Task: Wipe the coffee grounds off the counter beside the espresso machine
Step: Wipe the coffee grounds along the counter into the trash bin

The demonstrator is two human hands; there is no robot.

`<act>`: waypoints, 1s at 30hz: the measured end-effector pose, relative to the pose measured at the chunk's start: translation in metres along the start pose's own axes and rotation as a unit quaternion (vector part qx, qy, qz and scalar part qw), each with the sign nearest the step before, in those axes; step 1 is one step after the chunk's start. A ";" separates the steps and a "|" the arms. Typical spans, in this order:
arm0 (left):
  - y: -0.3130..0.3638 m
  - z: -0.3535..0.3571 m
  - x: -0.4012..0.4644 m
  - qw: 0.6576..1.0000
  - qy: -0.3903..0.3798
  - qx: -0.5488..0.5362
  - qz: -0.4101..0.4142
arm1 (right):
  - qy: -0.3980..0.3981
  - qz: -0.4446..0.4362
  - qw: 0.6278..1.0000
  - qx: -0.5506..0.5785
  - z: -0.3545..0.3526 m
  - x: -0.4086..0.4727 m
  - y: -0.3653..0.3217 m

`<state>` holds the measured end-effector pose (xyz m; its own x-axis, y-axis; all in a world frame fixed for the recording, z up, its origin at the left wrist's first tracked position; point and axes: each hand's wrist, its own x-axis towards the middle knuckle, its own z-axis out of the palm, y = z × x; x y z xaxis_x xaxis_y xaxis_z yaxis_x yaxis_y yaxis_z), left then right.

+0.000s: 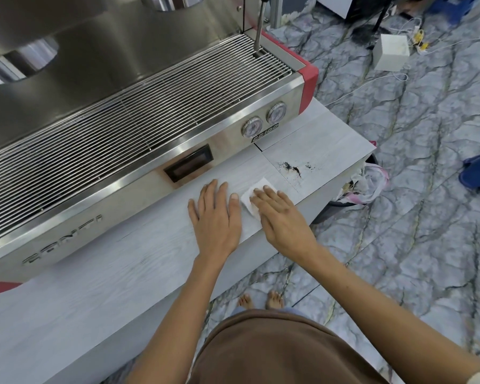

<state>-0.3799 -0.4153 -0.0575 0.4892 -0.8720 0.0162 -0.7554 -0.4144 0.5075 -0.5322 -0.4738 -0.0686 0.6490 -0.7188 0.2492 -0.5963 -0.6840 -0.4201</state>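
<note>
Nearby, coffee grounds (294, 168) scattered on counter (100, 273) beside espresso machine (139, 120). Right hand (281, 217) flat, fingers extended, pressing soft white tissue (257, 194); left hand (215, 217) spread, empty. Likely flimsy, best pinned under fingertips.

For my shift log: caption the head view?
Right hand presses a white tissue on the counter, short of the coffee grounds; left hand rests flat.
</note>
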 end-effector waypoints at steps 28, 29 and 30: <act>-0.006 0.000 -0.002 0.999 0.006 -0.006 0.032 | -0.036 0.048 0.993 -0.102 -0.006 0.023 0.027; -0.006 0.001 -0.002 0.999 0.005 -0.004 0.032 | -0.037 0.048 0.993 -0.102 -0.008 0.024 0.032; -0.006 0.001 -0.002 0.999 0.004 -0.003 0.033 | -0.038 0.048 0.993 -0.101 -0.010 0.025 0.036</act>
<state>-0.3767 -0.4117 -0.0611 0.4427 -0.8949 0.0571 -0.7836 -0.3551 0.5098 -0.5420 -0.5179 -0.0684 0.6132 -0.7761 0.1474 -0.7348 -0.6289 -0.2541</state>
